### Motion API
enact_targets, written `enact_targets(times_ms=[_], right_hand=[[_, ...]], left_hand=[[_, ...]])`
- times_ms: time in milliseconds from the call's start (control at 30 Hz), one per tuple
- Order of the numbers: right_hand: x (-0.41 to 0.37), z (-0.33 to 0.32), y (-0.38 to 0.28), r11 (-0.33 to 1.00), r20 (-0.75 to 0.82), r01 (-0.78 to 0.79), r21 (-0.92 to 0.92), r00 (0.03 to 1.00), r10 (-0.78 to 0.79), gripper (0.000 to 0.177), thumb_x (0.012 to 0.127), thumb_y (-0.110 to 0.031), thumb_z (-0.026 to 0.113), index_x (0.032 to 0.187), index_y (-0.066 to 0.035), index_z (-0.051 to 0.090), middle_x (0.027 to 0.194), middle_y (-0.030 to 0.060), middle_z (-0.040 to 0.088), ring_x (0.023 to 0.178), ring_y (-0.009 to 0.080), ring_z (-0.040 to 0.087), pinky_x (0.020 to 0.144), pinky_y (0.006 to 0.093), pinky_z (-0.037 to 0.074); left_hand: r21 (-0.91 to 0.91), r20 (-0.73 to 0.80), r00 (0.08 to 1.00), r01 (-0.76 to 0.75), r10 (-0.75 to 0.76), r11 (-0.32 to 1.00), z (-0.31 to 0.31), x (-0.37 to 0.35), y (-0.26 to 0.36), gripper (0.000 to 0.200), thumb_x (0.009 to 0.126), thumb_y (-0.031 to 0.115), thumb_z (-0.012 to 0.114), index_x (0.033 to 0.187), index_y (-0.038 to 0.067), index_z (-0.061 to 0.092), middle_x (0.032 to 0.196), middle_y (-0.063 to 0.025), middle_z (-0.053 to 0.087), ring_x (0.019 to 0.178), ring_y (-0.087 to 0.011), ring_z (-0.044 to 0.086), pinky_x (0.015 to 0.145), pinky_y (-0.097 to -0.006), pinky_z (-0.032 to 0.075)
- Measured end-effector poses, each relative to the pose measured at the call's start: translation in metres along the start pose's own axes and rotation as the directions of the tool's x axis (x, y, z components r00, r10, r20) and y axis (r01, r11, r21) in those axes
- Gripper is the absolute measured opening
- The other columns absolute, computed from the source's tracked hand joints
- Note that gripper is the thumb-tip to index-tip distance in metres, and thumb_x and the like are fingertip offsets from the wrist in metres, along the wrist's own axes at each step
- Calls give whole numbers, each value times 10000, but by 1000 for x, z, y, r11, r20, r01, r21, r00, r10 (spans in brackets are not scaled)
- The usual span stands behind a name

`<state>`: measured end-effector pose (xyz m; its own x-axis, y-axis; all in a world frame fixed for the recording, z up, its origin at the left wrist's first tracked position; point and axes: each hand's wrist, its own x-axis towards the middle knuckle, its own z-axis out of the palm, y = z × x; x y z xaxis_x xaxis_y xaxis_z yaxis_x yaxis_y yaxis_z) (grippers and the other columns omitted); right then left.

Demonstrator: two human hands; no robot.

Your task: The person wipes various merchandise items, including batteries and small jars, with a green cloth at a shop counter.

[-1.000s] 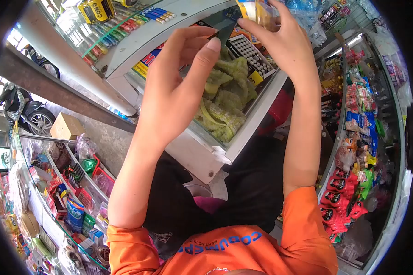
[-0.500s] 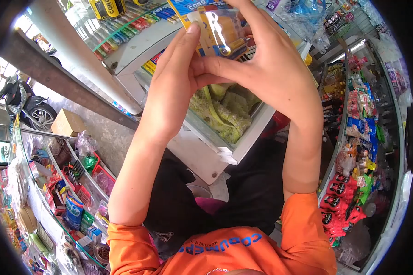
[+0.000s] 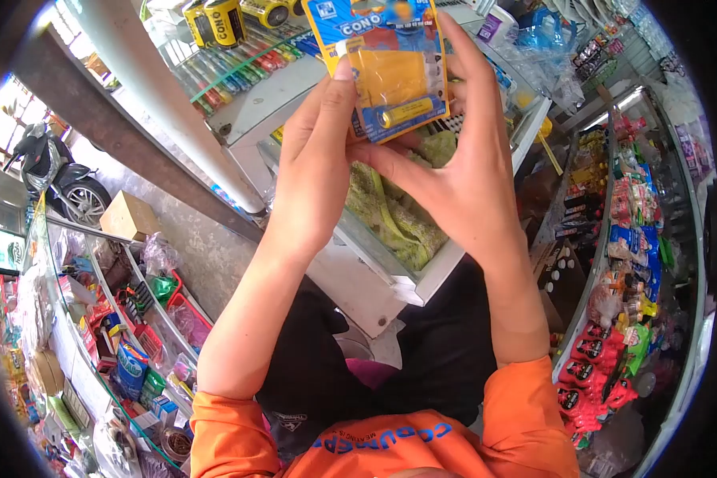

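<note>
A blue and yellow battery blister pack [image 3: 392, 72] is held up in front of me, its printed front facing me. One yellow battery lies crosswise in the lower part of its clear plastic bubble. My left hand [image 3: 320, 139] grips the pack's left edge, thumb on the front and the other fingers behind. At the right edge, my right hand [image 3: 474, 155] curls its fingers partly behind the pack, while its thumb reaches under the bottom corner near my left hand. Below both hands, a green cloth [image 3: 406, 219] lies in the display case.
Yellow-black batteries [image 3: 219, 24] and rows of thin colourful items stand in the glass case [image 3: 267, 76] ahead. A metal post [image 3: 151, 127] slants at left, near a cardboard box [image 3: 130, 215] and a motorbike [image 3: 64, 179]. Shelves of packaged goods line both sides, with red bottles [image 3: 593, 346] at right.
The pack has tilted to show its front more fully, with less glare on the plastic. My right hand has shifted lower and opened away from the front. The view has shifted slightly.
</note>
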<state>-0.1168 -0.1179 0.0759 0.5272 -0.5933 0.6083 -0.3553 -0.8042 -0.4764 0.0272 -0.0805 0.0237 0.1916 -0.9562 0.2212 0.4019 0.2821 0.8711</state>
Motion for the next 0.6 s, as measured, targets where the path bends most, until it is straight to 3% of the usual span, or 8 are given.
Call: enact_targets(times_ms=[233,400,467,600], right_hand=[[-10,10,17,979,-197,124,161,976,-91,932,804,-243,890,1554,-31,380,1358,191,583,1175,283,613,972,397,498],[-13,12,22,948,-306,211,236,943,-133,916,753,-196,924,1519,-27,450,1279,143,670,1059,208,689,893,325,533],[-15,5,22,963,-176,245,-112,949,-262,996,688,-20,930,1539,-18,414,1313,118,631,1068,196,673,879,317,528],[-14,5,18,958,-229,270,-94,931,-285,991,697,-62,932,1541,-28,415,1248,121,645,1053,196,674,875,325,529]], left_hand=[[-10,35,997,-69,70,998,-6,3,2,537,1135,431,385,1321,-25,599,1156,-131,720,918,-197,730,803,-314,584],[-33,1,999,-51,51,998,-4,3,3,543,1130,441,402,1339,-22,595,1218,-105,704,1069,-175,695,954,-343,544],[-45,-5,998,-60,60,997,-1,2,4,542,1130,442,404,1347,-18,590,1234,-102,698,1090,-170,687,972,-344,535],[-97,-7,997,-75,75,992,0,3,3,538,1131,440,402,1375,-10,570,1278,-102,681,1120,-163,675,992,-344,525]])
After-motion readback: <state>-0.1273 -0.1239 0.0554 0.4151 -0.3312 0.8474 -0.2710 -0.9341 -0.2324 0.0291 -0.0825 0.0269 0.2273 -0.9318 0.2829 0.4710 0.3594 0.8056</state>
